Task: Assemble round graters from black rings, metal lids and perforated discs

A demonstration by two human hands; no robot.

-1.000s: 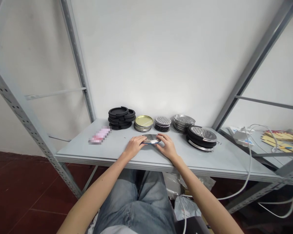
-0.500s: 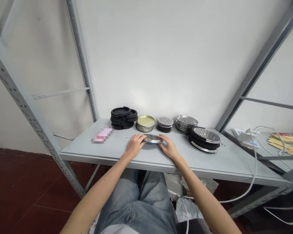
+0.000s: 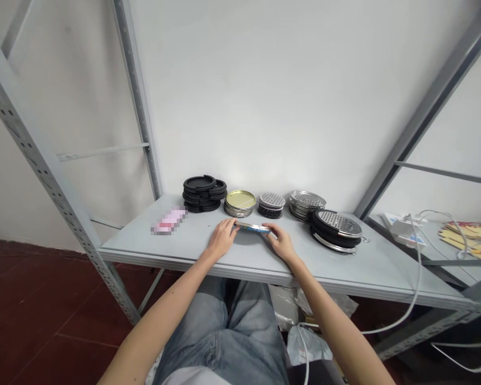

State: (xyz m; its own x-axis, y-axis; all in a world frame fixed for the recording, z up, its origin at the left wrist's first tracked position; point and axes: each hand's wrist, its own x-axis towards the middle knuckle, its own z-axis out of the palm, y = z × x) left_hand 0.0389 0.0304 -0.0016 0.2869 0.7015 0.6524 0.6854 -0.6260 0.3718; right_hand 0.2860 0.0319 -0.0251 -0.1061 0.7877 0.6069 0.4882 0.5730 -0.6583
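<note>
My left hand (image 3: 223, 237) and my right hand (image 3: 281, 241) grip opposite edges of a round, flat metal tin lid (image 3: 251, 227) with a silvery rim and blue underside. It is tipped so that it shows nearly edge-on, held just over the table. Its upper face is mostly out of sight. Behind it stand a stack of gold-coloured round lids (image 3: 240, 200) and a smaller stack of perforated discs (image 3: 271, 200). To the right of my right hand sits a stack of black rings topped by a perforated metal disc (image 3: 339, 222).
Black ring-shaped trays (image 3: 200, 184) are piled at the back left, near a blurred pink item (image 3: 170, 220). Shiny perforated metal discs (image 3: 307, 199) stand at the back right. Grey shelf posts flank the grey table (image 3: 388, 262). A white cable (image 3: 419, 278) hangs over the front right edge.
Both hands have tilted the tin lid, its near edge rising, so its blue underside shows more and its top face less. The stacks on the table are unmoved.
</note>
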